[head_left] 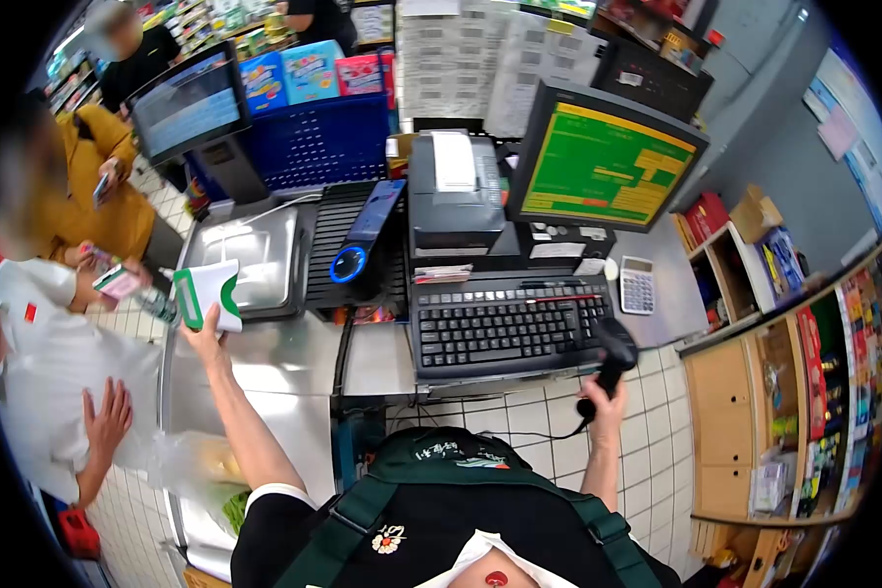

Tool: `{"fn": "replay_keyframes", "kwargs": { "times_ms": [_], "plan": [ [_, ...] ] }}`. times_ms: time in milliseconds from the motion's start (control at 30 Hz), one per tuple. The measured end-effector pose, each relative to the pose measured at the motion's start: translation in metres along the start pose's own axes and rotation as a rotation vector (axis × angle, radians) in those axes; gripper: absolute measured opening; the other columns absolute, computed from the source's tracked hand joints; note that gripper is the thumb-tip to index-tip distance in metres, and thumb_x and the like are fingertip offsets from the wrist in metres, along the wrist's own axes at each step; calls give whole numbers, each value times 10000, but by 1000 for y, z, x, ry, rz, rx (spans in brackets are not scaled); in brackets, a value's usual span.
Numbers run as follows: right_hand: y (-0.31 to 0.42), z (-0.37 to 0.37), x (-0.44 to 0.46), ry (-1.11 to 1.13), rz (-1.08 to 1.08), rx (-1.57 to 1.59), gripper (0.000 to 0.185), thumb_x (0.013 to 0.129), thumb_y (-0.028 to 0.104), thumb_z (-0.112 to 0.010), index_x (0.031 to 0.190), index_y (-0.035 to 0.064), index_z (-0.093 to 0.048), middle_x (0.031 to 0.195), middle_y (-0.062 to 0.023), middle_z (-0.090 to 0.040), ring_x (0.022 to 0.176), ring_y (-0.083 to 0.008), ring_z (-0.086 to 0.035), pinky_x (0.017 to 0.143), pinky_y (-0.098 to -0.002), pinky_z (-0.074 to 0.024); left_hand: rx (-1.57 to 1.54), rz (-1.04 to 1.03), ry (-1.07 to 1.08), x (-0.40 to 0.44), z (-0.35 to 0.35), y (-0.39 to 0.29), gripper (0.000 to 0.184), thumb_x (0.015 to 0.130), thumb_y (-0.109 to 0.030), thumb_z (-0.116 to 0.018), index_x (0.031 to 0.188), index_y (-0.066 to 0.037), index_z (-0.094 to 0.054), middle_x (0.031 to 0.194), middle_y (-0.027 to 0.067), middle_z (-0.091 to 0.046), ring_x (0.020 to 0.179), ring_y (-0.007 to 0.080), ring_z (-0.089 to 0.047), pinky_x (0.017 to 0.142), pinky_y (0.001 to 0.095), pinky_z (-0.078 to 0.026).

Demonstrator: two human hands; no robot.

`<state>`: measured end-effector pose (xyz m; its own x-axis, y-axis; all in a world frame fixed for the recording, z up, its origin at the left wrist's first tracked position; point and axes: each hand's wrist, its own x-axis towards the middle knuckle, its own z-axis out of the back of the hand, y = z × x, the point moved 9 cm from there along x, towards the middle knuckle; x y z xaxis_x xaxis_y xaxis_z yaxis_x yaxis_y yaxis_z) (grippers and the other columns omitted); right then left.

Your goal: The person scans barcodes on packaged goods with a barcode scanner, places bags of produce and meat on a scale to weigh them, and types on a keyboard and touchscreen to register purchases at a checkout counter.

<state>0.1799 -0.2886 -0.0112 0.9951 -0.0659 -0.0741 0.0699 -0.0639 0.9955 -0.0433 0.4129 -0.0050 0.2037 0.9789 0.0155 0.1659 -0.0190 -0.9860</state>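
Observation:
My left hand [205, 338] is closed on a green and white packet [209, 296], held up at the near edge of the metal scale plate [240, 257]. In my right hand [606, 400] is a black handheld scanner [614, 358], gripped by its handle just off the keyboard's right front corner, its cable trailing left. Between my hands lies the black keyboard [510, 326]. Left of the packet, a person in a white shirt [88, 338] holds a small pink and white item [118, 282] beside a clear bottle [157, 306].
A monitor [608, 157] with a green screen stands behind the keyboard, a printer [456, 191] to its left and a calculator [637, 285] to its right. A bag of produce [211, 465] lies lower left. Another person in a yellow jacket [103, 186] holds a phone.

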Motion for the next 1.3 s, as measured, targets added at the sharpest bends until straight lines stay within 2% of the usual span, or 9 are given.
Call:
{"fn": "replay_keyframes", "kwargs": {
  "times_ms": [67, 167, 400, 933, 1033, 1100, 1133, 1267, 1300],
  "plan": [
    [-15, 37, 25, -173, 0, 59, 258, 746, 123, -721, 939, 47, -569, 739, -39, -586, 623, -116, -556, 574, -264, -449, -22, -3, -92, 4, 33, 12, 691, 689, -178, -802, 1259, -123, -416, 1125, 67, -553, 981, 218, -576, 661, 402, -514],
    [-27, 61, 50, -314, 32, 236, 214, 825, 126, -688, 969, 44, -553, 732, -33, -563, 583, -122, -531, 538, -280, -441, 29, 54, -64, -4, 39, 19, 618, 691, -223, -788, 1201, -145, -449, 1092, 38, -562, 921, 177, -569, 623, 361, -474],
    [-68, 66, 83, -225, -10, 344, 156, 898, 134, -616, 991, 57, -516, 759, -29, -527, 645, -127, -499, 581, -283, -444, -179, 121, -120, -9, 24, 41, 859, 589, -154, -871, 1277, -153, -356, 1210, 38, -474, 1081, 230, -507, 736, 456, -482],
    [-71, 62, 88, -195, -5, 417, 171, 907, 184, -616, 943, 58, -507, 800, -39, -545, 662, -122, -510, 613, -276, -445, -124, 145, -103, -6, 21, 42, 839, 593, -163, -865, 1264, -145, -361, 1207, 35, -466, 1076, 221, -509, 734, 453, -477],
    [-68, 62, 85, -212, -10, 430, 159, 911, 172, -608, 945, 53, -508, 802, -40, -546, 671, -126, -515, 613, -273, -443, -78, 135, -120, -10, 15, 33, 817, 597, -168, -864, 1241, -130, -362, 1168, 45, -491, 1023, 214, -544, 697, 415, -490],
    [-70, 61, 88, -173, -4, 423, 143, 918, 161, -596, 947, 50, -511, 805, -42, -548, 678, -130, -520, 615, -275, -446, -34, 171, -14, -10, -8, 26, 788, 593, -156, -868, 1205, -109, -374, 1105, 58, -526, 943, 195, -578, 657, 363, -496],
    [-72, 63, 89, -173, -9, 429, 131, 924, 152, -584, 954, 45, -514, 806, -45, -550, 679, -132, -524, 614, -277, -448, -91, 110, -117, -12, -18, 26, 763, 580, -134, -876, 1170, -83, -393, 1065, 73, -548, 890, 172, -592, 625, 326, -495],
    [-77, 66, 90, -194, -23, 425, 149, 919, 152, -595, 978, 36, -522, 804, -43, -558, 678, -124, -528, 612, -263, -456, 61, -30, -12, 21, -91, 47, 935, 499, -165, -926, 1222, 18, -361, 1117, 131, -527, 990, 215, -548, 870, 298, -464],
    [-74, 65, 87, -226, -18, 400, 151, 910, 153, -607, 971, 41, -526, 794, -39, -559, 677, -126, -530, 614, -270, -460, 108, 2, 5, 4, -118, 33, 938, 498, -175, -927, 1218, 21, -358, 1132, 143, -522, 1008, 219, -548, 879, 310, -469]
  ]
}}
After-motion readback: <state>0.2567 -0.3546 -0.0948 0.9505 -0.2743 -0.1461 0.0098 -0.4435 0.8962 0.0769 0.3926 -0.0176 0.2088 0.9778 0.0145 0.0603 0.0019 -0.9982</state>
